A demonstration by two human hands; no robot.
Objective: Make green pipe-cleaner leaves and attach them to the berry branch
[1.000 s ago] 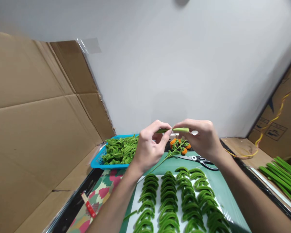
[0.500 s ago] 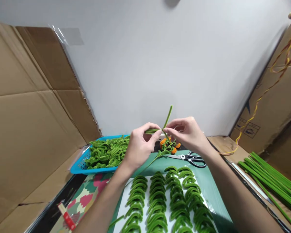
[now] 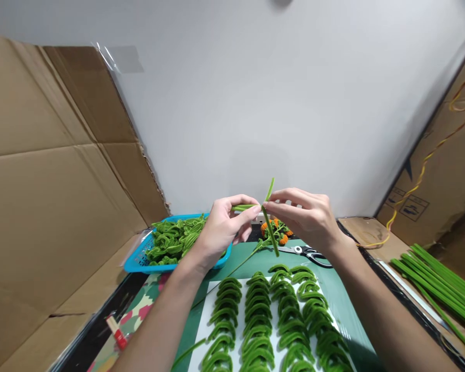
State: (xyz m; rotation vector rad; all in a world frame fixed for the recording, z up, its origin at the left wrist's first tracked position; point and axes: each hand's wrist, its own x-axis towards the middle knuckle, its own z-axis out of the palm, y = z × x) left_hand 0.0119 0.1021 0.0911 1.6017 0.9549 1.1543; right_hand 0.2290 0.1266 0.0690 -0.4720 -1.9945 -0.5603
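Green fuzzy stems (image 3: 272,235) cross between my two hands, one end pointing up and one hanging down. My left hand (image 3: 232,222) pinches the sideways green piece near the crossing. Fingertips of my right hand (image 3: 306,209) are pressed together on the crossing from the other side. Below lie curved green pieces (image 3: 258,320) in several overlapping rows on a white sheet (image 3: 205,320). Behind my hands rests an orange flower sprig (image 3: 282,239) with a long green stem, beside black-handled scissors (image 3: 313,256).
At the left, a blue basket (image 3: 134,262) holds many green fuzzy pieces. Long green stems (image 3: 437,289) lie at the right. Cardboard panels (image 3: 62,196) stand on both sides, with a yellow-red wire (image 3: 422,175) at the right. A red-wrapped item (image 3: 118,336) lies front left.
The lower green end now hangs longer and straighter beneath my fingers. My right hand's fingers have straightened somewhat. The whole view has shifted slightly.
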